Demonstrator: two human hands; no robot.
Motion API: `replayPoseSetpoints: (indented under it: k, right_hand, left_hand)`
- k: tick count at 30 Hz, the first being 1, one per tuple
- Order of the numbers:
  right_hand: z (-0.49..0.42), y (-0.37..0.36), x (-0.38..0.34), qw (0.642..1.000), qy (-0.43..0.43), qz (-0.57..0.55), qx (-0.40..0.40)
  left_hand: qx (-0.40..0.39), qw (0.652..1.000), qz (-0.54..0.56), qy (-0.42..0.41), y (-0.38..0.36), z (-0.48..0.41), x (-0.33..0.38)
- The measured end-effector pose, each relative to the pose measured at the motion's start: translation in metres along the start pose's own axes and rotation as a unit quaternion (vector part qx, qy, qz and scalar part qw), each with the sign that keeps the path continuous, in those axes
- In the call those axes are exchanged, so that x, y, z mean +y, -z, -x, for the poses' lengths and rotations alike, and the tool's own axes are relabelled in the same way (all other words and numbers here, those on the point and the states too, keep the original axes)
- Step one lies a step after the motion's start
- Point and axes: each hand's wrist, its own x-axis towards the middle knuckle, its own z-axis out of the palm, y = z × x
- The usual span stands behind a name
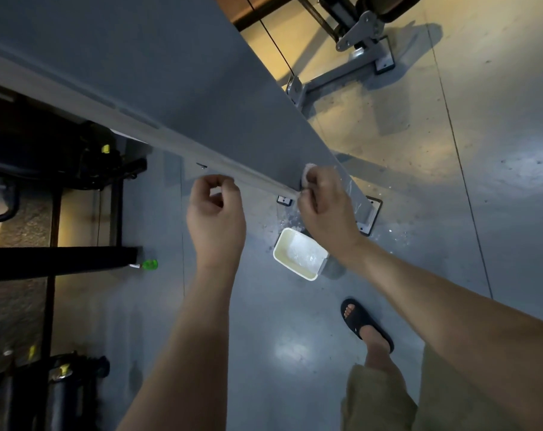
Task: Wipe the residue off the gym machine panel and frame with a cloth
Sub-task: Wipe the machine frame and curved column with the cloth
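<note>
A tall grey machine panel (177,73) runs down from the upper left to its base near the floor. My right hand (326,209) grips a small white cloth (307,173) and presses it against the panel's lower edge, just above the base plate (369,213). Only the top of the cloth shows above my fingers. To the left, my left hand (215,219) hovers in front of the pale frame edge (158,135) with its fingers curled, and I see nothing in it.
A cream rectangular tub (279,256) with soapy water stands on the grey floor below my right hand, with wet splashes around it. Black weight equipment (52,259) fills the left. A grey bench frame (351,70) stands behind. My sandalled foot (365,325) is at lower right.
</note>
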Motion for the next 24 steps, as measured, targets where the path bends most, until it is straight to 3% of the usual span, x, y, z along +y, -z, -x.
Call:
replayPoseSetpoints:
  k: [4, 6, 7, 9, 11, 13, 15, 20, 24]
  right_hand:
    - [-0.01, 0.001, -0.046, 0.985, 0.159, -0.039, 0.054]
    - [-0.012, -0.001, -0.035, 0.981, 0.187, -0.039, 0.04]
    - [-0.011, -0.003, -0.022, 0.985, 0.163, -0.041, 0.036]
    - [-0.009, -0.006, 0.008, 0.997, 0.025, -0.064, 0.029]
    - [-0.01, -0.013, 0.04, 0.991, -0.109, -0.067, 0.024]
    - [-0.013, -0.014, 0.055, 0.981, -0.177, -0.072, 0.035]
    - [-0.014, -0.012, 0.051, 0.982, -0.165, -0.084, 0.041]
    - [-0.017, -0.011, 0.052, 0.996, -0.04, -0.071, 0.028]
    - [-0.03, -0.021, 0.105, 0.973, -0.223, -0.034, 0.048]
  left_hand:
    - [0.014, 1.0, 0.016, 0.003, -0.008, 0.003, 0.004]
    - [0.011, 0.999, 0.038, -0.018, -0.012, 0.008, 0.008]
    - [0.005, 0.998, 0.048, -0.029, -0.015, 0.011, 0.009]
    - [-0.004, 0.997, 0.06, -0.043, -0.028, 0.015, 0.008]
    - [0.003, 0.998, 0.06, -0.022, -0.047, 0.016, 0.0]
    - [0.027, 0.997, 0.065, 0.009, -0.067, 0.014, -0.002]
    - [0.053, 0.995, 0.08, 0.003, -0.085, 0.009, -0.003]
    - [0.114, 0.974, 0.195, -0.03, -0.118, -0.003, -0.011]
    - [0.128, 0.959, 0.246, -0.05, -0.127, -0.009, -0.018]
